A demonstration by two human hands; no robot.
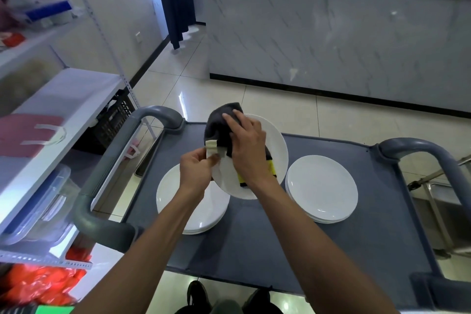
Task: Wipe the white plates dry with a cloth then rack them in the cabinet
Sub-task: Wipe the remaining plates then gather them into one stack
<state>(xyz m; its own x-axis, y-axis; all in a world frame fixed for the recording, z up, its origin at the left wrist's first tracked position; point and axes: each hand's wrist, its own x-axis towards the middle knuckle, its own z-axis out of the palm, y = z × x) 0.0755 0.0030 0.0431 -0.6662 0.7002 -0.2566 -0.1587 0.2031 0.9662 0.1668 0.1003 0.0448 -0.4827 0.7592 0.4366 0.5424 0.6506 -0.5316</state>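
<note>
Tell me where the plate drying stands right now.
Done: unclear; the right stack of white plates may be the wiped ones, but I can't confirm it. In hand: the left hand holds one tilted white plate by its edge while the right hand presses the dark cloth onto it. Left: the left stack on the grey cart, and all racking; no cabinet is in view.

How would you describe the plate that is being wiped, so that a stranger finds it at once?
Look at the grey cart with two stacks of white plates. Between them, one plate is held tilted above the cart top by the left hand. Only this plate has the dark cloth on it, pressed by the right hand.
</note>
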